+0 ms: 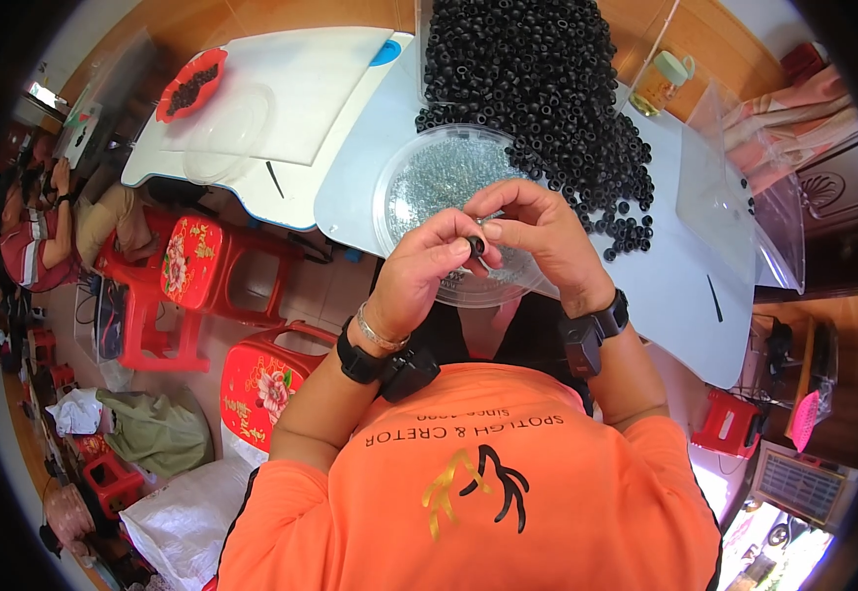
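Between the thumb and fingers of my left hand (425, 264) is a small black ring-shaped part (475, 246). My right hand (544, 229) is just beside it, thumb and forefinger pinched together; whatever is in that pinch is too small to make out. Both hands are held over the near side of a round clear tray (385, 202), which carries many tiny clear, shiny pieces (453, 169). Right behind the tray lies a big heap of similar black parts (522, 79), spilling toward the right across the pale blue table (680, 305).
A clear jar (657, 87) stands right of the heap. Dark thin sticks lie on the right (715, 298) and left. A red dish (192, 87) with dark bits sits on the white table (301, 108). Red stools (261, 379) stand left; another person (40, 236) sits beyond.
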Available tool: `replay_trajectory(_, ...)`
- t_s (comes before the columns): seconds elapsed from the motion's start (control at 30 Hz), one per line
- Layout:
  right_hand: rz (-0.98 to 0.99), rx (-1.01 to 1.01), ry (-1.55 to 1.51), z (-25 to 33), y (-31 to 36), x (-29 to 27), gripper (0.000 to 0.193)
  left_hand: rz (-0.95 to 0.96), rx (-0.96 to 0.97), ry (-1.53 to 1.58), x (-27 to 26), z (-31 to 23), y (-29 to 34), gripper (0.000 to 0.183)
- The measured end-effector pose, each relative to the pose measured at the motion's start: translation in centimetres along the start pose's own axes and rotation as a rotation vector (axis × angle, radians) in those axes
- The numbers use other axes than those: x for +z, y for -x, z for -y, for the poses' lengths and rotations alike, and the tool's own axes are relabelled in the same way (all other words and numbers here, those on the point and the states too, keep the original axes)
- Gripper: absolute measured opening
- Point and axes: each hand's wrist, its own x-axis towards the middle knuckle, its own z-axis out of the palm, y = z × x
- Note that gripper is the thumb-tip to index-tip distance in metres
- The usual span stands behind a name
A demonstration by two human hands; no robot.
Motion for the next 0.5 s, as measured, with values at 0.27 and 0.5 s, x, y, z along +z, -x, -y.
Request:
replay_trajectory(0.27,0.032,-0.098,0.151,0.0,0.6,0.1,0.013,-0.048,-0.023,0.035,0.7,-0.1,1.2,0.025)
replay_trajectory(0.5,-0.121,-0.049,0.164,-0.1,1.5,0.4,0.015,-0.144,-0.104,0.102,1.2,0.3,1.9,0.022)
